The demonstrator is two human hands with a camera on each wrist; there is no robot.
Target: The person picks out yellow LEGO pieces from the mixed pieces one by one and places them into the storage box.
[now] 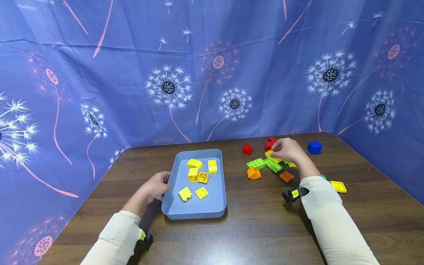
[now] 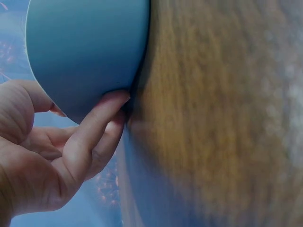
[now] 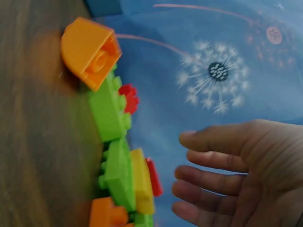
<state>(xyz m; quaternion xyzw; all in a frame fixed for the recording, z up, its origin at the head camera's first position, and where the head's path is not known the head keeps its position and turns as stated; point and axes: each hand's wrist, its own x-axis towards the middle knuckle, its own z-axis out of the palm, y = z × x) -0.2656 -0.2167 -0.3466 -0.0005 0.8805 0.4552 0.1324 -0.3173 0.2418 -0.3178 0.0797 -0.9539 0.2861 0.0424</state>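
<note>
My left hand (image 1: pixel 158 186) grips the left side of a blue-grey plastic tray (image 1: pixel 222 211). In the left wrist view, fingers of this hand (image 2: pixel 71 146) curl under the tray's (image 2: pixel 94 52) lower edge and the thumb is near the rim. Several yellow toy bricks (image 1: pixel 193 175) lie inside the tray. My right hand (image 1: pixel 289 150) hovers over a loose pile at the right, nearest a yellow brick (image 1: pixel 269 154). In the right wrist view this hand (image 3: pixel 236 175) has loosely bent fingers with nothing between them, apart from the green bricks (image 3: pixel 109 116) and the yellow brick (image 3: pixel 142 182).
Around the pile lie red bricks (image 1: pixel 247 149), light green bricks (image 1: pixel 256 163) and orange bricks (image 1: pixel 253 173). A blue brick (image 1: pixel 314 147) stands at the far right, and a flat yellow piece (image 1: pixel 338 186) lies by the right sleeve. A blue dandelion-print cloth (image 1: pixel 198 73) hangs behind the wooden table (image 1: pixel 258 228).
</note>
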